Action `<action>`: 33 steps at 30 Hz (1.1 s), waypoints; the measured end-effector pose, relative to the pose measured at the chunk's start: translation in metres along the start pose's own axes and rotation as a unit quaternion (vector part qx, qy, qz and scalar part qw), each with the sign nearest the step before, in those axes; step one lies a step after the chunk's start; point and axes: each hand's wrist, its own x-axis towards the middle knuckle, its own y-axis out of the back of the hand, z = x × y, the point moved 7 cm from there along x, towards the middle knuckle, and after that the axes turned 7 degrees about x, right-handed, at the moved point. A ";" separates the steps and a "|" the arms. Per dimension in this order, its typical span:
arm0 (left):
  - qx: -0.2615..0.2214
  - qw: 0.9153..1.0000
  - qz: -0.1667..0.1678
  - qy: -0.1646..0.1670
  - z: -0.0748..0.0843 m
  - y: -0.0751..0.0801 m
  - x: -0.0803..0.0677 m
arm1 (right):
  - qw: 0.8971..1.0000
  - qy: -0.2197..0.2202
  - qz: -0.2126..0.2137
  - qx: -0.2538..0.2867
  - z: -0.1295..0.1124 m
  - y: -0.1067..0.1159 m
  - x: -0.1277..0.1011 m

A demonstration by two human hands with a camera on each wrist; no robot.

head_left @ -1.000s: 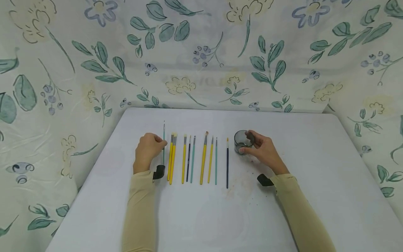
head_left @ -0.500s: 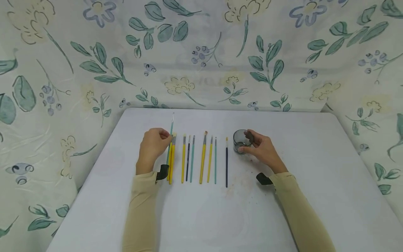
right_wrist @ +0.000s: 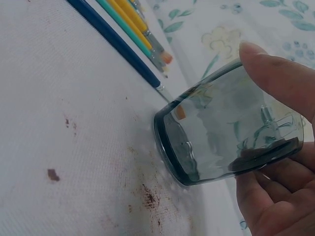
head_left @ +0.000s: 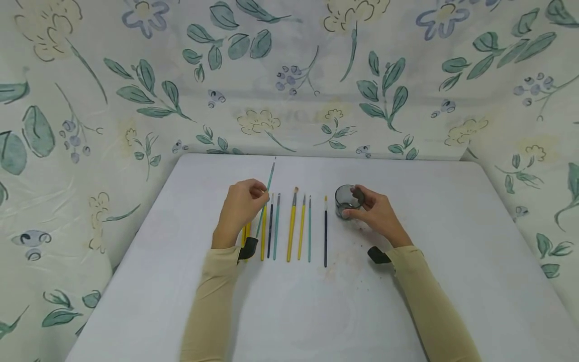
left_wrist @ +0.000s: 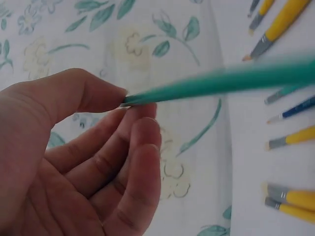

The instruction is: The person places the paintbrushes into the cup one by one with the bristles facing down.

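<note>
My left hand [head_left: 242,208] pinches a teal paintbrush [head_left: 271,176] between thumb and fingertips, its bristles pointing up and away from me. In the left wrist view the teal handle [left_wrist: 236,81] slants out of the pinch to the right, blurred. This hand hangs over the left end of a row of paintbrushes and partly hides the yellow ones [head_left: 263,241] there. My right hand [head_left: 380,213] grips a smoky clear glass [head_left: 346,196], thumb on one side and fingers on the other. In the right wrist view the glass [right_wrist: 211,132] has its thick base at the tabletop.
Farther right in the row lie a yellow paintbrush [head_left: 292,226], a second teal one [head_left: 309,231] and a dark blue one [head_left: 325,236] beside the glass. Reddish-brown specks [right_wrist: 150,196] mark the white table [head_left: 294,311]. Floral cloth [head_left: 294,110] rises behind it.
My left hand has moved right with the teal paintbrush, from beside the row's left end to above its yellow brushes. The brush leans more to the right. My right hand and the glass stay put.
</note>
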 end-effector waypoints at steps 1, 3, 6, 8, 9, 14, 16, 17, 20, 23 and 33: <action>-0.011 1.000 0.001 -0.006 0.002 -0.002 0.001 | 1.000 0.000 0.000 -0.001 0.000 0.000 0.000; -0.028 0.999 0.002 -0.019 0.007 -0.006 0.002 | 1.000 -0.001 0.001 -0.003 -0.001 0.000 0.000; -0.049 0.998 -0.001 -0.036 0.013 -0.011 0.003 | 1.000 -0.004 0.003 -0.007 -0.001 0.000 0.000; -0.064 0.997 -0.012 -0.039 0.016 -0.015 0.003 | 1.000 -0.006 0.003 -0.007 -0.001 0.000 0.000; -0.073 0.996 -0.019 -0.038 0.017 -0.018 0.003 | 1.000 -0.005 0.002 -0.006 -0.002 0.000 0.000; -0.117 0.991 -0.045 -0.041 0.023 -0.024 0.000 | 1.000 0.002 0.001 -0.003 -0.002 0.001 0.000; -0.120 0.990 -0.041 -0.056 0.025 -0.025 0.000 | 1.000 0.003 0.000 -0.001 -0.001 0.001 0.001; -0.119 0.990 -0.036 -0.063 0.027 -0.025 0.001 | 1.000 0.004 0.000 0.001 0.000 0.001 0.001; -0.104 0.992 -0.015 -0.076 0.030 -0.025 0.001 | 1.000 0.004 0.000 0.007 0.002 0.001 0.003; -0.098 0.992 0.004 -0.078 0.032 -0.026 0.002 | 1.000 0.003 0.000 0.010 0.004 0.002 0.004; -0.155 0.984 0.035 -0.084 0.041 -0.027 0.005 | 1.000 -0.006 0.003 0.000 0.002 0.001 0.003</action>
